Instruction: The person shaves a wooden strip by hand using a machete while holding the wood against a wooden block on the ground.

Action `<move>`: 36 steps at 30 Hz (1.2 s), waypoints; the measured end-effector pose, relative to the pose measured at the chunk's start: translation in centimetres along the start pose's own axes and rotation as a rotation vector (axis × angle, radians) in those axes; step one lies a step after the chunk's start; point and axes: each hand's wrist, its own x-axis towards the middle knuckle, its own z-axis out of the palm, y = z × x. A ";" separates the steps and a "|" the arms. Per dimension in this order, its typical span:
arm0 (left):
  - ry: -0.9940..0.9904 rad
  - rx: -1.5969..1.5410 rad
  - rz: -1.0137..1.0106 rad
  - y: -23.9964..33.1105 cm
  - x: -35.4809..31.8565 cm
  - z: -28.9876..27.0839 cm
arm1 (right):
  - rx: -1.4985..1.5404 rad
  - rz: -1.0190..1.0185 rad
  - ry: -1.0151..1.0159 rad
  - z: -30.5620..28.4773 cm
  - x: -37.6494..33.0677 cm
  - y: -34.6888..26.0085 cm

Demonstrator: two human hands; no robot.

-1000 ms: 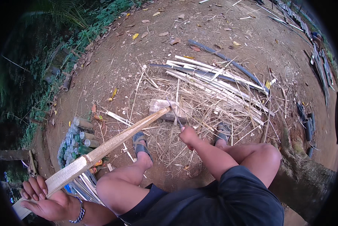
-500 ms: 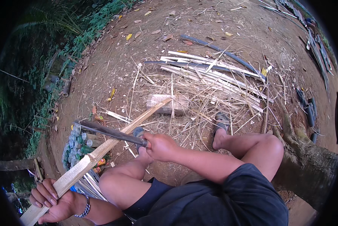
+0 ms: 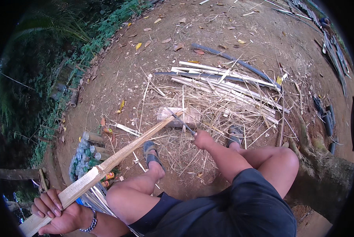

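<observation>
The wooden pole (image 3: 129, 149) slants from the log block (image 3: 190, 117) to the left hand (image 3: 64, 215), which grips its thick end; the right hand (image 3: 203, 140) clasps a knife (image 3: 187, 127) over the block. The block-side length looks pared — the thick end seemingly not yet.

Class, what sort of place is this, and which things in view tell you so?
Probably an outdoor work spot where wood or bamboo gets cut: bare earth strewn with shavings, a heap of pale strips, and a long blade in the right hand.
</observation>
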 end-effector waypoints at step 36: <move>-0.009 -0.065 -0.065 0.7 0.1 -5.0 | 0.102 -0.144 0.086 0.4 -4.4 -5.1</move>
